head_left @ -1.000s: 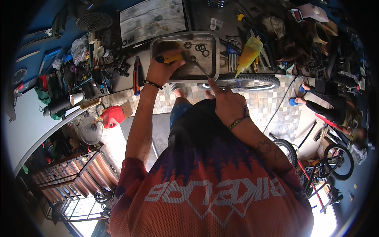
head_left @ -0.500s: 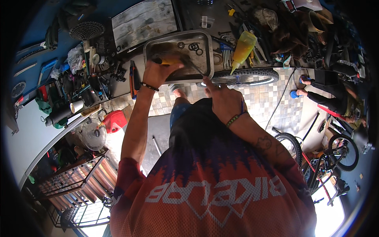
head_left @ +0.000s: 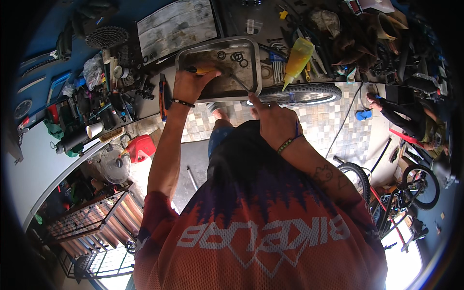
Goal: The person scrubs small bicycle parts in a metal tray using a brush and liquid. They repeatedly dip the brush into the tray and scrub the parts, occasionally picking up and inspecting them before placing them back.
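Note:
My left hand (head_left: 189, 87) is closed around a yellow handle with a black end (head_left: 199, 70), over the metal tray (head_left: 257, 63). At the tray's near right corner, my right hand (head_left: 278, 123) pinches the lower end of a thin metal rod (head_left: 240, 83). The rod slants up and left into the tray towards the yellow handle; whether the two are one tool I cannot tell. Several black rings (head_left: 236, 57) lie at the tray's far side. My left palm hides part of the tray's near left side.
A yellow squeeze bottle (head_left: 299, 57) and a row of wrenches (head_left: 278, 70) lie right of the tray. Below the bench edge shows a bicycle wheel (head_left: 309, 95). An orange-and-black cutter (head_left: 164, 99) lies left. Another person's foot (head_left: 374, 101) is at the right, near a blue slipper (head_left: 363, 115).
My left hand has shifted slightly left, and the yellow handle is less blurred. My right hand stays put. The other person's foot has moved away from the blue slipper.

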A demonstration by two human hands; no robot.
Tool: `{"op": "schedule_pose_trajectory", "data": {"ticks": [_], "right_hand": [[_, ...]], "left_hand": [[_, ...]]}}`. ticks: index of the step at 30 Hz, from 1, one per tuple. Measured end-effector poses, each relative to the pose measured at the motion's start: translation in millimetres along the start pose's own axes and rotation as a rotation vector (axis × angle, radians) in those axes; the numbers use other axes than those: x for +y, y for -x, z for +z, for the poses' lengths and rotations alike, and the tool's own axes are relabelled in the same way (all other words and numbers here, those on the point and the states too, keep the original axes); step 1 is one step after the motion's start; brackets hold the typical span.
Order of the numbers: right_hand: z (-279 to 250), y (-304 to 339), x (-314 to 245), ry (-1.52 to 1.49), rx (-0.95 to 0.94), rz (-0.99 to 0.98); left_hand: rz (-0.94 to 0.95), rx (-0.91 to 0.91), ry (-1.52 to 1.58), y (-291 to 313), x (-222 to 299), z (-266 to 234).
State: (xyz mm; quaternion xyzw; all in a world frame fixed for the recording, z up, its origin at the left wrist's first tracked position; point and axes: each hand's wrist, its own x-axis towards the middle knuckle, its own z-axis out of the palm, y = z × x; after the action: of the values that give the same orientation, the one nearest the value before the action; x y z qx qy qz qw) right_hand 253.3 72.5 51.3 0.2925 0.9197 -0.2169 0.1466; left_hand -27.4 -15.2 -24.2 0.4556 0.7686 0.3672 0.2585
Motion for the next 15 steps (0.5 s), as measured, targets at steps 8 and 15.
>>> {"op": "schedule_pose_trajectory", "data": {"ticks": [8,15], "right_hand": [[7.0,-0.2,0.5,0.0,0.028,0.001],[7.3,-1.8,-1.3,0.008,0.033,-0.011]], "left_hand": [[-0.238,0.114,-0.013,4.4,24.8,16.2],[-0.128,0.131,-0.258,4.6,24.5,29.1]]}}
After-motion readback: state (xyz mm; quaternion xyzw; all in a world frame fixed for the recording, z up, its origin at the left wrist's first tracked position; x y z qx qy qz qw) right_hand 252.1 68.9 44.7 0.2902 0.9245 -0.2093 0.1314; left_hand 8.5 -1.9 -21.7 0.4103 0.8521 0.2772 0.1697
